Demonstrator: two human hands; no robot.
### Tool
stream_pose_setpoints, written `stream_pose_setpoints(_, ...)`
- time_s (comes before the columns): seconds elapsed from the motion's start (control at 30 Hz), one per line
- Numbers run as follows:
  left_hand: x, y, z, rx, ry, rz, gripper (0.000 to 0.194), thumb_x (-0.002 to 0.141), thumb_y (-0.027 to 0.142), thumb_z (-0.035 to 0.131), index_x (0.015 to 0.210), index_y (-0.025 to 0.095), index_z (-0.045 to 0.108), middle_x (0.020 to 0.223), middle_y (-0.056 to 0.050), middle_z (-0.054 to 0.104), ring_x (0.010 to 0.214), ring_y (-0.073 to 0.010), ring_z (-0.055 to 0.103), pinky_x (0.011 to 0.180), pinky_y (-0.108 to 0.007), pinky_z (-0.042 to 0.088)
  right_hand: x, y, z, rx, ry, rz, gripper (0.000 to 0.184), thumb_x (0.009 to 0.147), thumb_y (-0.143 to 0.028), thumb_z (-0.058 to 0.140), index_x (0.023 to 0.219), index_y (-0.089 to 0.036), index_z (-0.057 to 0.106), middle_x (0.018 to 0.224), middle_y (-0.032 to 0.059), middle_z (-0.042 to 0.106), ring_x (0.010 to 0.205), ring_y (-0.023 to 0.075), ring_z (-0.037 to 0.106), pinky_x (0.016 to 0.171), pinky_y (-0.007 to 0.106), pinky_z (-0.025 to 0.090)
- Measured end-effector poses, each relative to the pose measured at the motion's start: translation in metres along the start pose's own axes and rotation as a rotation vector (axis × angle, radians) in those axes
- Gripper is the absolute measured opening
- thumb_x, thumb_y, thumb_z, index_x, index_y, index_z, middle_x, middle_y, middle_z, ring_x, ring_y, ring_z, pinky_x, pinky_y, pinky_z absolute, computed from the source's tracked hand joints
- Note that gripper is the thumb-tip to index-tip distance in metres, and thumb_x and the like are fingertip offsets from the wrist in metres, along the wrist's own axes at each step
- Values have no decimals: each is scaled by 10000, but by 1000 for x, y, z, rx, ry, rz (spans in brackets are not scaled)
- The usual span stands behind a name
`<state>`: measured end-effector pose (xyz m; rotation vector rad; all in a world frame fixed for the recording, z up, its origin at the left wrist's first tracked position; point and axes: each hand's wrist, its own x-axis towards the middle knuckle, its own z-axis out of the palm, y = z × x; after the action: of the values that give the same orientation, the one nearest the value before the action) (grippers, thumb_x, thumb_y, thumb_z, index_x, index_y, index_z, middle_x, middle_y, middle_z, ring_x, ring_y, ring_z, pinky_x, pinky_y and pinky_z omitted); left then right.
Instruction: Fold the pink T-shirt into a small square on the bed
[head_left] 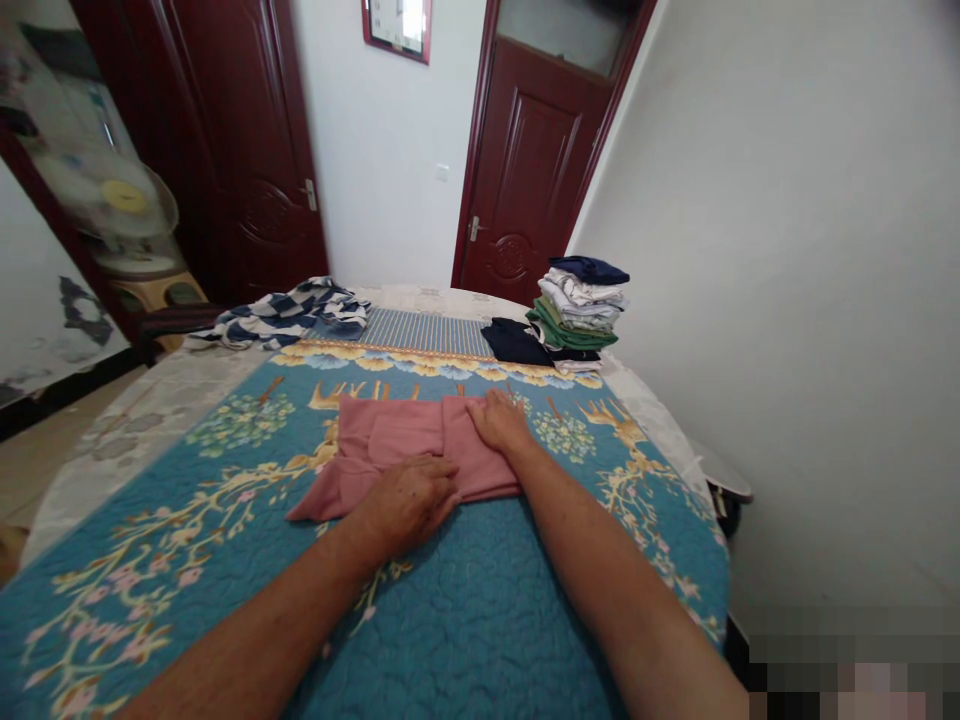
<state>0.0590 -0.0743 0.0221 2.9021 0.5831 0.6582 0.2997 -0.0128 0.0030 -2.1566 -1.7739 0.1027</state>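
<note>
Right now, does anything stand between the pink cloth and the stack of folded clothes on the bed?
Yes: a dark navy garment lies on the bed beside the stack, on the side toward the pink cloth.

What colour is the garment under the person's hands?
The garment is plain dusty pink, shown best in the head view.

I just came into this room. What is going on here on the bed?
A person presses their bare left hand and right hand flat on a folded pink cloth garment, which lies on a blue quilted bedspread. Farther along the bed sit a stack of folded clothes and a crumpled navy-and-white checked cloth.
</note>
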Motion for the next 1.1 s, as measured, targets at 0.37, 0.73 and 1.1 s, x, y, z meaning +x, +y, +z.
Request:
stream_pose_setpoints(0.37,3,-7,11,17,30,-165,283,1042,384,536,971,225,759,1047,-84,791,985,-217,737,891,-323,574,-35,-9,-17,-48,217,-87,402,1104,-350,359,1172,-173,714,1150,141,744,1104,246,664,1018,341,439)
stream_pose_setpoints(0.73,3,-13,15,45,-17,-147,208,1022,325,522,968,214,689,1101,-98,748,1004,-257,693,896,-391,546,-117,-13,-16,-81,115,-99,683,1046,-617,440,1598,-213,441,1697,179,357,1554,388,318,1233,613,262)
stream_pose_setpoints(1.1,-1,6,-12,112,-69,-64,89,933,293,650,892,219,675,959,-72,705,924,-227,669,831,-343,520,-127,14,-9,206,186,-90,672,1036,-460,401,1594,-88,442,1629,217,452,1510,306,439,1240,459,348)
